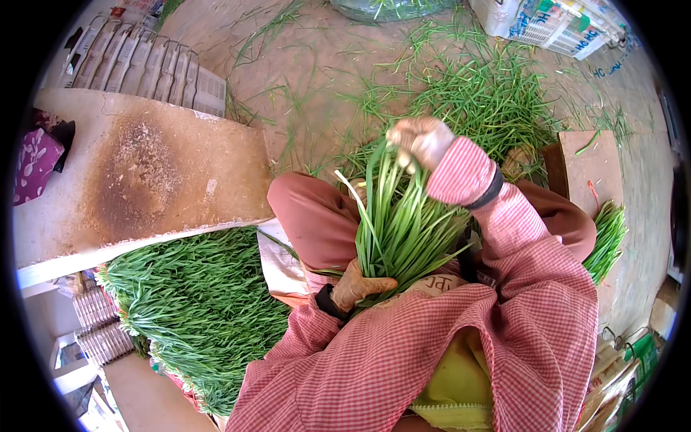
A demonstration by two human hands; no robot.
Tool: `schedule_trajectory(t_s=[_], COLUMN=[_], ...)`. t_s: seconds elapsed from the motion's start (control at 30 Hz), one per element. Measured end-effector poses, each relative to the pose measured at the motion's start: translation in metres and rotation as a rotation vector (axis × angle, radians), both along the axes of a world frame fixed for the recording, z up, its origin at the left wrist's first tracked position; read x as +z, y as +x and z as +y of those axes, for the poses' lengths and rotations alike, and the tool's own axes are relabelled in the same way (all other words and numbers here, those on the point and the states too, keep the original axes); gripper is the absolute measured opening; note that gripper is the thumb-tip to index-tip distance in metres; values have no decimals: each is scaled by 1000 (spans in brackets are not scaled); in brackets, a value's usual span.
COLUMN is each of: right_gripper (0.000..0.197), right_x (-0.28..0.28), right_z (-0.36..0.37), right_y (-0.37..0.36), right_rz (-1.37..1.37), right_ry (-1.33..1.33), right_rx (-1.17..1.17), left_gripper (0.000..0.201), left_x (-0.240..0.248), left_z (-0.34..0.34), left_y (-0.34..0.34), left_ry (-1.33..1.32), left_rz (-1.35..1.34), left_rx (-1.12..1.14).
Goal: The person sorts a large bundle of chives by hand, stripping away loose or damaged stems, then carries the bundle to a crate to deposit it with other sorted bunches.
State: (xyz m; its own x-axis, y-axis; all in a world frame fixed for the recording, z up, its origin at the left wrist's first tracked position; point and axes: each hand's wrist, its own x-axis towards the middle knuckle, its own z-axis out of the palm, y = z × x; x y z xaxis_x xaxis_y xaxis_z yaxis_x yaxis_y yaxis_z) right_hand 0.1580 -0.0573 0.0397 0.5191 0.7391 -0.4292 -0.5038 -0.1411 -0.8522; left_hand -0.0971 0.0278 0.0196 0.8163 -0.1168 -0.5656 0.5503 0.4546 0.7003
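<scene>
"Pink checked shirt (374, 360) lies nearest us, and just beyond it a bundle of long green leaves (417, 227) points away. Why there?"

"Between the bent knees (309, 205), I'd guess, because both hands can get at it easily; the left knee stands just beside it."

"And how do they hold it?"

"They're apart. The left hand (358, 288) is clamped on the bundle's near left part, thumb across the leaves, probably so the loose ones don't splay. The right hand (423, 142) is bent at the far, pale ends (it's blurred, so I cannot tell whether it pinches anything)."

"What about that broad pile of greens (209, 309) on the left?"

"Most of its leaves slant the same way, which seems to keep them from tangling. It lies beside the stained surface (216, 158), near the left arm, handy I'd judge."

"And the far side?"

"Loose leaves (489, 101) are strewn across the floor (205, 32) beyond the right hand, more dropped than laid, by their look. On the right lies a smaller bunch (608, 241), with something red (594, 192) by its far end, perhaps a tie."
</scene>
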Motion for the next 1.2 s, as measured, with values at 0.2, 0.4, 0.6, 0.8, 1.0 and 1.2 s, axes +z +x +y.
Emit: schedule_trajectory(t_s=[0.2, 0.4, 0.6, 0.8, 1.0, 1.2], right_gripper=[16, 63, 42, 14, 50, 6], right_x=[-11, -43, 26, -49, 15, -47], right_z=[-47, -131, -62, -93, -102, -109], right_y=[77, 107, -17, 38, 16, 56], right_rz=[362, -913, -1199, -481, -976, -489], right_ry=[-77, -1203, -545, 248, -658, 563], right_rx=[-679, -288, 665, -204, 127, -474], left_gripper=[53, 50, 46, 41, 37, 12], left_x=[-1, 0, 6, -24, -40, -29], left_z=[-1, -7, -15, 6, 11, 10], left_y=[2, 3, 0, -24, -32, -17], left_ry=[-165, -89, 13, -197, -281, -14], left_rz=[55, 74, 73, 45, -34, -251], left_rx=[96, 177, 228, 253, 352, 398])
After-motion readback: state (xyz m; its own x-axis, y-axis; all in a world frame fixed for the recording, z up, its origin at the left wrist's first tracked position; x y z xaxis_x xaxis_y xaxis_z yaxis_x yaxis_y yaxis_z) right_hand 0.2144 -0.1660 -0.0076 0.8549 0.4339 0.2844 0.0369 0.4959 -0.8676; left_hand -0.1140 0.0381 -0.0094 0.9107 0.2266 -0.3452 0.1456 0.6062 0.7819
